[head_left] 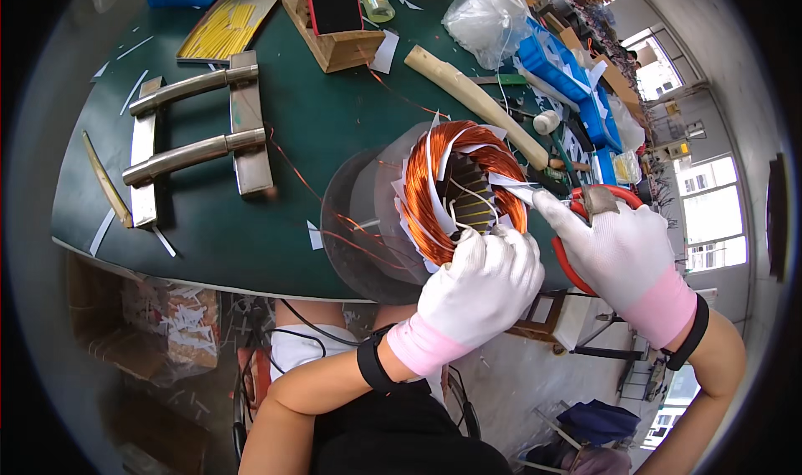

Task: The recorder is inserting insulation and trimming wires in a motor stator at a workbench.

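A motor stator [426, 216] with a thick ring of orange copper wire lies at the table's near edge, its open end turned toward my right. White insulation paper strips and thin white leads stick out around its slotted bore. My left hand [489, 279], in a white glove with a pink cuff, is closed on the near rim of the winding. My gloved right hand [614, 245] grips scissors [576, 266] by their red loop handles. Their blades reach the winding's right side, beside a white paper strip [508, 182]. The blade tips are partly hidden there.
On the green table [292, 258] stand a metal rack with two round bars [188, 153], a tray of yellow strips [230, 24] and a wooden block holding a phone [334, 36]. A wooden stick [476, 103] and blue bins [555, 66] lie beyond the stator.
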A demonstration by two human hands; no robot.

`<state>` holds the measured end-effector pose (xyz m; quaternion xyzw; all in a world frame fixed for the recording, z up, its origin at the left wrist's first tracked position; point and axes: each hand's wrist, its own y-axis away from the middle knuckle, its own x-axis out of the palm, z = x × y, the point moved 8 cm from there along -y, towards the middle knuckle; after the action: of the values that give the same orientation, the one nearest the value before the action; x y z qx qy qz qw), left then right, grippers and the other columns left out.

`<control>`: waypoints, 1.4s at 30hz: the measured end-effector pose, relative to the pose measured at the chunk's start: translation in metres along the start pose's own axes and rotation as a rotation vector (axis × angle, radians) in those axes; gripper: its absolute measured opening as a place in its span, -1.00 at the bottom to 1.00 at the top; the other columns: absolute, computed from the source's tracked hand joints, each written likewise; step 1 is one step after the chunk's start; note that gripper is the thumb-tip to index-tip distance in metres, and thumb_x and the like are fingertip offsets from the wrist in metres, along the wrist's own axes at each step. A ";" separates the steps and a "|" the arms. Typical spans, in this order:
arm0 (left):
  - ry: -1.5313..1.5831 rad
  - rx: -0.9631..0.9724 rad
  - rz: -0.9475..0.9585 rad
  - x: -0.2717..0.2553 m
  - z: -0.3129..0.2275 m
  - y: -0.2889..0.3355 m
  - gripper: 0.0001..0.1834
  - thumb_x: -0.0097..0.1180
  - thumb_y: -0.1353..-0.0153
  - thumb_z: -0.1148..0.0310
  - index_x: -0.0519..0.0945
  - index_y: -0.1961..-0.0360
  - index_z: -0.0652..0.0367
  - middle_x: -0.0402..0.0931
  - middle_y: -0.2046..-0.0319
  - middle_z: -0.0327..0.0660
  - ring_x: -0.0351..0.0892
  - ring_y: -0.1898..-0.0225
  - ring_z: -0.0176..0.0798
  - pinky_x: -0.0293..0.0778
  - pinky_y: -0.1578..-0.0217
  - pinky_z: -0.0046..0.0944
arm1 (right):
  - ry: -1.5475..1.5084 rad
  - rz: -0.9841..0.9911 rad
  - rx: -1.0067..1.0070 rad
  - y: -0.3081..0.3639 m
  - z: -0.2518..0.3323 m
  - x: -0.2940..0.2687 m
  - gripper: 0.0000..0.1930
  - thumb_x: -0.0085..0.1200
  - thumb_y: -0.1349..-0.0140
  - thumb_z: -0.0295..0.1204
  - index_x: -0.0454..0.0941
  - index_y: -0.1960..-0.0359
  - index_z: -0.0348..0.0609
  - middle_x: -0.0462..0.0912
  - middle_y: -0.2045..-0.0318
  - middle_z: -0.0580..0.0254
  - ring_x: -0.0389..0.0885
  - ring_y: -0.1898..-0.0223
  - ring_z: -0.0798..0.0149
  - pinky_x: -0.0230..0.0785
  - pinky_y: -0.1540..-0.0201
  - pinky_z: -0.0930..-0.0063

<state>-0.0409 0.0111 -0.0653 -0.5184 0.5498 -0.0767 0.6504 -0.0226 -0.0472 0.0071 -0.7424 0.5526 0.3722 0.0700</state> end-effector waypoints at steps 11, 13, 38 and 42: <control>0.096 -0.213 -0.005 -0.028 0.011 -0.012 -0.71 0.17 0.16 0.42 0.59 0.30 0.09 0.42 0.28 -0.17 0.38 0.10 -0.08 0.45 0.03 -0.08 | -0.575 -0.123 0.278 0.033 -0.022 0.009 -0.41 0.19 -0.07 -0.37 0.47 -0.22 0.28 0.49 0.66 0.10 0.51 0.66 0.05 0.38 0.56 0.21; 0.101 -0.272 0.097 -0.011 0.004 -0.013 -0.67 0.13 0.06 0.41 0.56 0.17 0.11 0.46 0.22 -0.16 0.43 0.20 -0.17 0.45 0.16 -0.18 | -0.541 -0.086 0.307 0.035 -0.013 0.013 -0.41 0.20 -0.06 -0.36 0.46 -0.22 0.28 0.48 0.67 0.10 0.51 0.66 0.04 0.38 0.56 0.20; 0.072 -0.125 0.216 0.001 0.017 -0.007 -0.68 0.08 0.01 0.41 0.52 0.19 0.33 0.38 0.59 -0.26 0.43 0.51 -0.28 0.28 0.56 -0.27 | -0.075 0.103 0.135 0.022 -0.004 0.002 -0.40 0.09 -0.11 -0.46 0.41 -0.25 0.35 0.55 0.30 0.10 0.53 0.64 0.24 0.38 0.67 0.42; 0.117 -0.108 0.238 0.001 0.019 -0.009 -0.68 0.07 -0.01 0.39 0.52 0.19 0.32 0.40 0.57 -0.26 0.43 0.49 -0.28 0.25 0.55 -0.25 | -0.083 0.088 0.072 0.000 -0.003 -0.008 -0.44 0.09 -0.12 -0.45 0.42 -0.23 0.25 0.50 0.39 0.20 0.54 0.61 0.27 0.37 0.64 0.46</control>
<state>-0.0214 0.0175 -0.0620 -0.4783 0.6479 0.0006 0.5928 -0.0222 -0.0431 0.0142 -0.6983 0.5945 0.3852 0.1027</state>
